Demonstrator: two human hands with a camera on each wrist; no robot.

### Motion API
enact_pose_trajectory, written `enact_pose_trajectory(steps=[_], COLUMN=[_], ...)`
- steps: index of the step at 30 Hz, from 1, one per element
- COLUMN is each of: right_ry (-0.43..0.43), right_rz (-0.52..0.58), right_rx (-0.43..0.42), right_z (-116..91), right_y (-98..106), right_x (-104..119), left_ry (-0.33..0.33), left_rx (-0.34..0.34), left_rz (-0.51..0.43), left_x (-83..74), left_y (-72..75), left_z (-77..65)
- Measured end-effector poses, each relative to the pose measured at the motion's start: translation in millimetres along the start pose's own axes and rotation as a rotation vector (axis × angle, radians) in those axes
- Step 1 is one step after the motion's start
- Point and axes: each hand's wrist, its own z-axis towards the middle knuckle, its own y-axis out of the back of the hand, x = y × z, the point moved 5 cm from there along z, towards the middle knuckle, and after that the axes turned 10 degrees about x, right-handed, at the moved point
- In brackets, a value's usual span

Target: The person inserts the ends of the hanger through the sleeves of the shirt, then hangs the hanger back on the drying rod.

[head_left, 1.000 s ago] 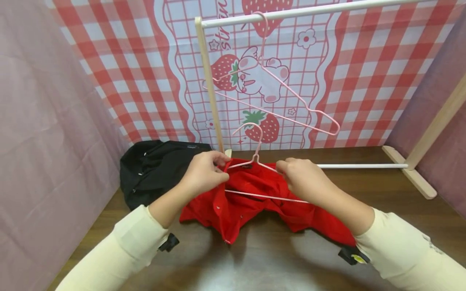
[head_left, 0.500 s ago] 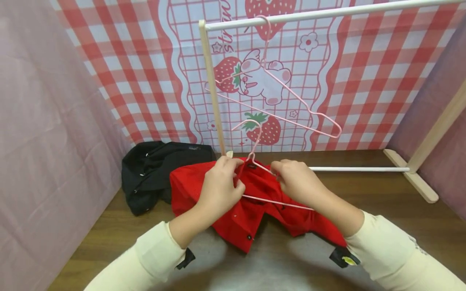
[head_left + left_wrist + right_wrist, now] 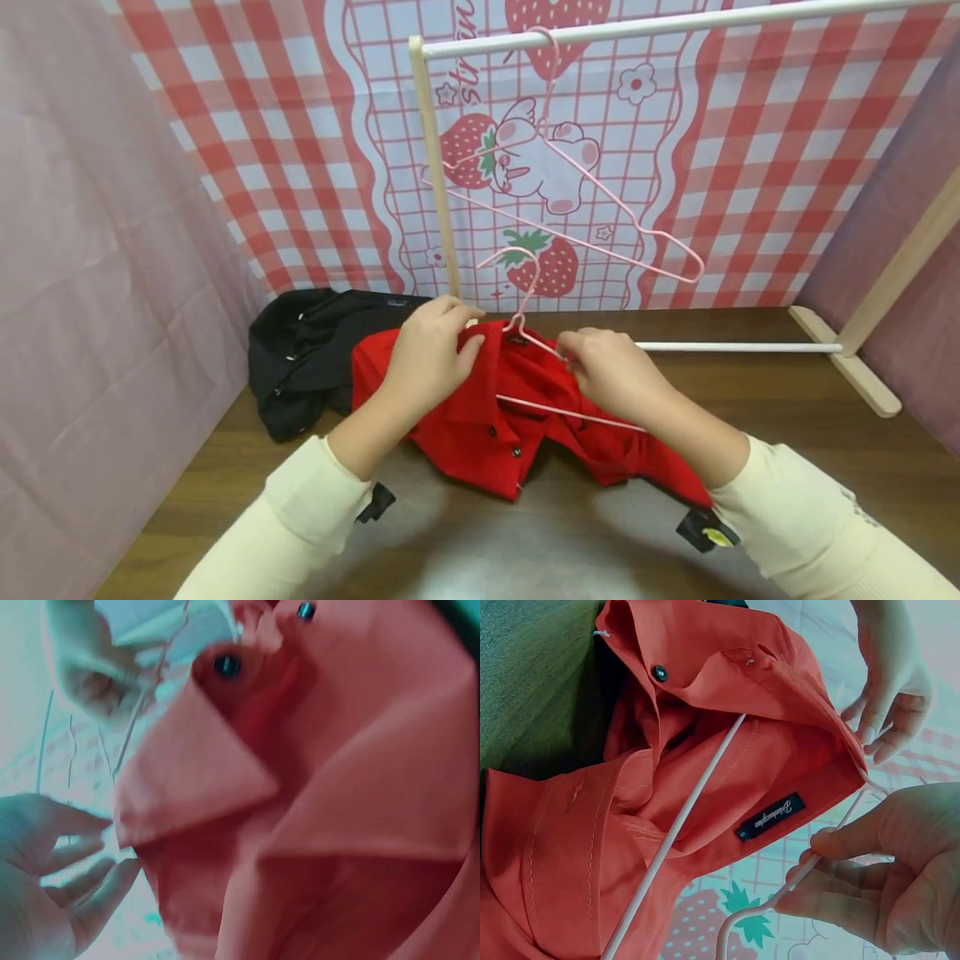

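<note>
A red collared shirt [image 3: 465,454] with dark buttons lies on the table, a pink wire hanger [image 3: 570,413] partly inside it. The shirt covers the hanger's left arm, while its hook stands up above the collar. My right hand [image 3: 618,375] pinches the bare right arm of the hanger between thumb and fingers, plain in the right wrist view. Beside the collar, my left hand [image 3: 431,350] has loosely bent, parted fingers; its fingertips [image 3: 101,823] are close to the fabric edge without gripping it. A black label [image 3: 771,816] shows inside the neck.
Another pink hanger [image 3: 592,182] hangs from the white rail [image 3: 675,27] of a wooden-post rack. Black folded fabric [image 3: 330,358] lies left of the shirt. Behind stands a red-and-white checked cloth [image 3: 292,167]. A lower white bar [image 3: 742,347] runs along the back.
My left hand moved right with the shirt's left edge, drew it over the hanger's left arm, then let go and backed off left. My right hand keeps its hold on the hanger.
</note>
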Motion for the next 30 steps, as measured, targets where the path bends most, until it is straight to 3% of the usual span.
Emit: enact_pose_trajectory(steps=[5, 8, 14, 19, 25, 30], right_ry=[-0.016, -0.028, -0.017, 0.061, 0.129, 0.083], right_rz=[-0.008, -0.024, -0.076, -0.064, 0.079, 0.283], right_rx=[0.011, 0.017, 0.011, 0.017, 0.064, 0.085], right_z=[0, 0, 0, -2, -6, -15], right_y=[0, 1, 5, 5, 9, 13], right_x=[1, 4, 13, 13, -1, -28], left_ry=[0.007, 0.038, 0.027, -0.012, -0.035, -0.027], left_rx=[0.262, 0.339, 0.375, 0.364, 0.319, 0.288], left_rz=[-0.085, -0.1, -0.013, 0.076, 0.103, 0.092], left_x=[12.6, 16.5, 14.2, 9.6, 9.7, 14.4], left_y=[-5.8, -8.1, -8.9, -7.1, -5.4, -3.1], left_z=[11.6, 14.3, 15.2, 13.2, 10.0, 6.0])
